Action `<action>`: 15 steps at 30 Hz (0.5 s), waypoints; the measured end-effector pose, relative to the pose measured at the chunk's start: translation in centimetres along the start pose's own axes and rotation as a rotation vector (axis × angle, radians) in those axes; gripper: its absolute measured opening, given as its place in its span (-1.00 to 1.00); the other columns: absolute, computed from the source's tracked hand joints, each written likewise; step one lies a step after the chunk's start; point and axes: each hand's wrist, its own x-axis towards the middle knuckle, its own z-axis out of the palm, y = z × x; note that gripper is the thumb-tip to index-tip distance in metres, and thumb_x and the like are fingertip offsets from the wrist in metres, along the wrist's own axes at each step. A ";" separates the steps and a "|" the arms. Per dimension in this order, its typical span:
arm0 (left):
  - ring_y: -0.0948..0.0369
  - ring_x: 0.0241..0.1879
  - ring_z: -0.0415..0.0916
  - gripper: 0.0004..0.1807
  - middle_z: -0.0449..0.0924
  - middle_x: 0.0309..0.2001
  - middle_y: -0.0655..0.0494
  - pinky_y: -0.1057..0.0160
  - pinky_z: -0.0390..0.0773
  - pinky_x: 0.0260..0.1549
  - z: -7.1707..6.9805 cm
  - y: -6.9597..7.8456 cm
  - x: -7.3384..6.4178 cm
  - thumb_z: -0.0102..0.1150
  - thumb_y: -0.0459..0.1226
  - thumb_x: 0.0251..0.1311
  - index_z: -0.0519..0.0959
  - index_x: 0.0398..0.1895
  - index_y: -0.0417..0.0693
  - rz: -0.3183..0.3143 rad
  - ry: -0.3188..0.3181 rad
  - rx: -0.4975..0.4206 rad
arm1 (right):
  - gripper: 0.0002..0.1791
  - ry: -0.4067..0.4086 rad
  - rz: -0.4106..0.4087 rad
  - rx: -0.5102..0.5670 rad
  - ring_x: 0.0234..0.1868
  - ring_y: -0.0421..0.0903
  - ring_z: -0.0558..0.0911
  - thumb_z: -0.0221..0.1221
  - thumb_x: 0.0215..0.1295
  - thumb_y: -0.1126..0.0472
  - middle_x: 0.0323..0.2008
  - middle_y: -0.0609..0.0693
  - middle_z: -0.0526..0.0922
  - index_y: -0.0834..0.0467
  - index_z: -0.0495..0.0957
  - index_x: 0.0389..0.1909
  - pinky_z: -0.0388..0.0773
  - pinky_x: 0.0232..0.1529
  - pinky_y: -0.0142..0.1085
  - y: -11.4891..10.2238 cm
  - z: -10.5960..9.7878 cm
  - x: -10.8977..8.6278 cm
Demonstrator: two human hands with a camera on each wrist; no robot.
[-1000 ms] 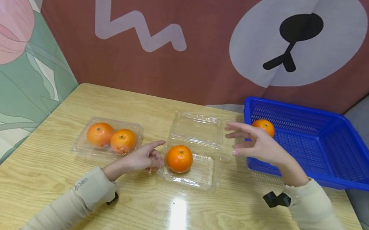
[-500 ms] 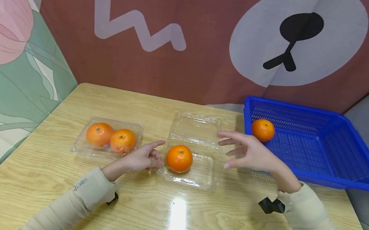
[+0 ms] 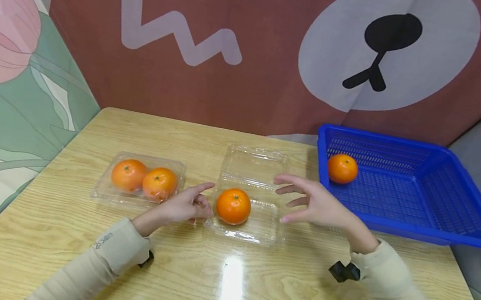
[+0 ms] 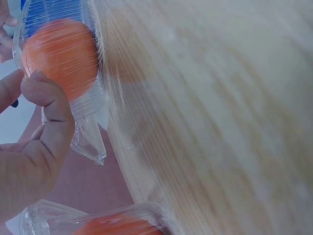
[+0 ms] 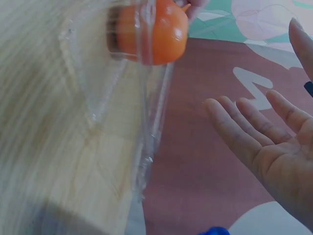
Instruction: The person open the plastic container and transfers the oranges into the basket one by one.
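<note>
An orange sits in the left half of an open clear plastic clamshell box, whose lid is folded back behind it. My left hand is at the box's left edge, thumb and a curled finger pinching its rim; the left wrist view shows the fingertips against the clear wall. Above the box's right side hovers my right hand, its fingers spread and apart from the box. Nothing is in its grasp, as the right wrist view of the hand also shows.
On the left stands another clear box with two oranges inside. A blue plastic basket at the back right holds one orange in its left corner. A printed cloth hangs behind the wooden table.
My right hand has moved left and toward me, from beside the basket to over the box's right side, uncovering the basket's orange. My left hand has stayed at the box's edge.
</note>
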 end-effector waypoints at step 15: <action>0.18 -0.47 0.41 -0.22 0.49 -0.37 0.04 0.29 0.39 -0.60 0.0 0.2 -0.2 0.05 -0.47 0.18 -0.13 0.40 -0.31 -0.006 -0.004 -0.005 | -0.13 0.036 0.020 0.006 0.07 0.28 0.44 0.40 -0.09 0.32 0.15 0.30 0.36 0.25 0.19 0.29 0.55 -0.13 -0.09 2.0 2.5 1.2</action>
